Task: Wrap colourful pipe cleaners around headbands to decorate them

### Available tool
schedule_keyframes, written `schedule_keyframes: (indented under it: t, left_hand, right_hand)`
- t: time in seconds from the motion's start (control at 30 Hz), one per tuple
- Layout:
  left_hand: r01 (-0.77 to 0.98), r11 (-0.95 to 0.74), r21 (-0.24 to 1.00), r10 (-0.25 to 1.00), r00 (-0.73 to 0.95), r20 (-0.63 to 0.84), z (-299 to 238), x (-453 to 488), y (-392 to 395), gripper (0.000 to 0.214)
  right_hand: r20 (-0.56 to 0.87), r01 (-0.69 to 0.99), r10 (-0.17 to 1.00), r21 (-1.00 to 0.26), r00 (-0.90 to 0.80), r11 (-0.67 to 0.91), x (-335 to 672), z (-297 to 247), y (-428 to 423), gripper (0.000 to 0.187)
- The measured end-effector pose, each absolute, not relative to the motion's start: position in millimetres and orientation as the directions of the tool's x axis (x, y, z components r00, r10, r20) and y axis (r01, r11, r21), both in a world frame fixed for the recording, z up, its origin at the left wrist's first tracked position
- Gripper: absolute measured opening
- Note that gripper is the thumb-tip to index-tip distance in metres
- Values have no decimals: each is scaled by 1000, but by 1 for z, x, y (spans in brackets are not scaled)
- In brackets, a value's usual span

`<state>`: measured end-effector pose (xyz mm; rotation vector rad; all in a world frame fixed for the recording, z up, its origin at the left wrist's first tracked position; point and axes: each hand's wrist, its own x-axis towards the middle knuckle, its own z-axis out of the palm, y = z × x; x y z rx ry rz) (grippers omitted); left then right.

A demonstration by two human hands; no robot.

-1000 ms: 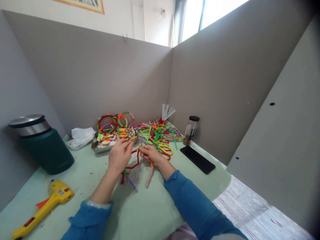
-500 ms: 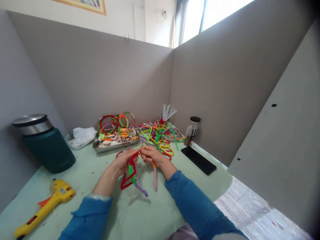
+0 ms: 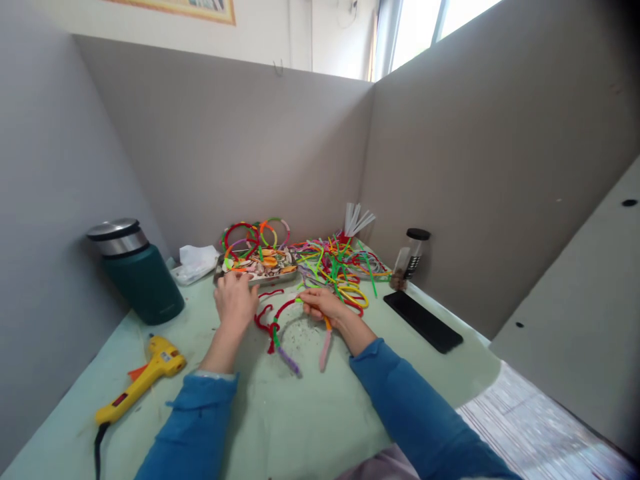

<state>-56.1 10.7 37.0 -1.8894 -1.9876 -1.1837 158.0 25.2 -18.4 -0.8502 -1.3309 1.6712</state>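
My right hand (image 3: 323,305) pinches the top of a pipe-cleaner arch (image 3: 286,307) in red, green, purple, orange and pink, its two ends hanging apart over the table. Loose red pipe cleaner (image 3: 263,319) loops around the arch's left side. At the front edge of a metal tray (image 3: 260,281) is my left hand (image 3: 236,298), fingers apart and fingertips near the shell-like pieces (image 3: 267,261) in it. It appears to hold nothing. A short red pipe-cleaner piece (image 3: 271,293) lies between the hands.
Colourful pipe-cleaner rings (image 3: 241,240) rest on the tray. Behind my right hand is a heap of pipe cleaners (image 3: 345,263) with white glue sticks (image 3: 356,220). A yellow glue gun (image 3: 143,380) and green flask (image 3: 145,280) stand left; a black phone (image 3: 423,321) and clear bottle (image 3: 413,257) right.
My left hand has let go of the red pipe cleaner and moved left and away to the tray. My right hand still holds the arch. The view has shifted left.
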Motion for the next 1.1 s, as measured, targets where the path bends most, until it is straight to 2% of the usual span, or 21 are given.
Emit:
schedule_keyframes:
  t: [0.07, 0.1, 0.17, 0.23, 0.3, 0.37, 0.47, 0.53, 0.63, 0.7, 0.87, 1.0, 1.1]
  left_hand:
    - [890, -175, 421, 803, -118, 584, 37, -52, 9, 27]
    - [845, -233, 480, 854, -59, 518, 38, -48, 9, 28]
    - [664, -276, 695, 952, 89, 293, 38, -38, 7, 37]
    - [414, -136, 900, 977, 208, 51, 37, -30, 5, 56]
    - [324, -11, 946, 953, 289, -88, 37, -25, 4, 65]
    - [412, -6, 911, 973, 214, -90, 37, -25, 4, 66]
    - [634, -150, 759, 987, 56, 148, 41, -30, 6, 60]
    - [750, -192, 633, 956, -4, 295, 45, -34, 6, 57]
    - [787, -251, 563, 910, -5, 414, 50, -35, 3, 57]
    - [798, -272, 538, 916, 43, 399, 51, -32, 1, 59]
    - [831, -343, 438, 934, 255, 249, 51, -22, -4, 64]
    - [795, -448, 409, 894, 409, 184, 50, -11, -13, 54]
    - [783, -507, 360, 860, 490, 145, 47, -3, -18, 50]
  right_hand:
    - [22, -207, 912, -976, -409, -69, 158, -17, 24, 27]
    - [39, -227, 918, -972, -395, -56, 158, -16, 23, 27]
    - [70, -292, 930, -955, -361, -41, 158, -14, 23, 27]
    - [99, -391, 947, -920, -305, -29, 159, -12, 25, 27]
    - [120, -503, 969, -864, -216, -5, 161, -12, 29, 28]
    - [124, -601, 988, -798, -92, 44, 164, -13, 34, 28]
    - [101, -675, 993, -729, 61, 116, 166, -16, 38, 28]
    - [85, -687, 992, -716, 92, 125, 166, -17, 39, 27]
    - [60, -704, 992, -700, 108, 119, 165, -18, 39, 26]
    - [34, -727, 990, -676, 138, 124, 166, -17, 40, 25]
    - [-20, -743, 979, -654, 204, 142, 165, -18, 41, 23]
    - [-52, -749, 988, -659, 143, 74, 158, -19, 38, 22]
    - [-90, -767, 980, -637, 179, 82, 156, -18, 37, 20]
